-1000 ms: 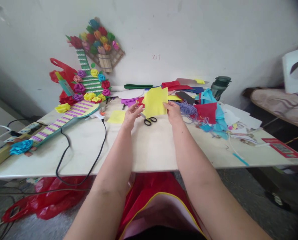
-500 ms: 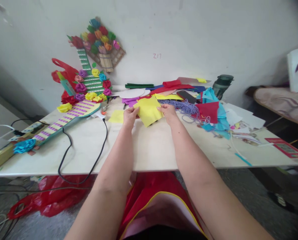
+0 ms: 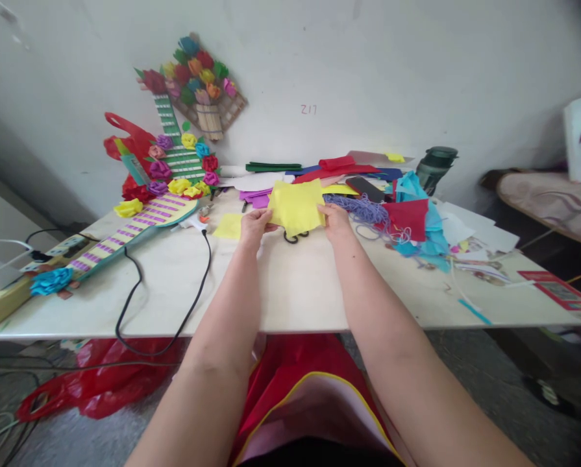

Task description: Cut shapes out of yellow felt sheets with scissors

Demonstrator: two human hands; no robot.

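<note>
A square yellow sheet (image 3: 297, 206), paper or felt by its look, is stretched between my two hands above the table. My left hand (image 3: 257, 228) pinches its left edge, and my right hand (image 3: 335, 219) grips the right edge. Under the sheet's lower edge show the black handle loops (image 3: 295, 239) of what look like scissors; the rest of them is hidden. Another yellow piece (image 3: 228, 226) lies flat on the tabletop, just left of my left hand.
Purple yarn (image 3: 363, 207), a phone (image 3: 365, 188) and red and blue sheets lie behind and right. A dark bottle (image 3: 435, 170) stands near the wall. At left are a flower-decorated guitar shape (image 3: 144, 220), a black cable (image 3: 207, 266) and a power strip (image 3: 8, 301).
The yellow sheet has turned from a tilted, diamond-like position to nearly level and has risen slightly. The black loops beneath it now show more. Both hands still grip it.
</note>
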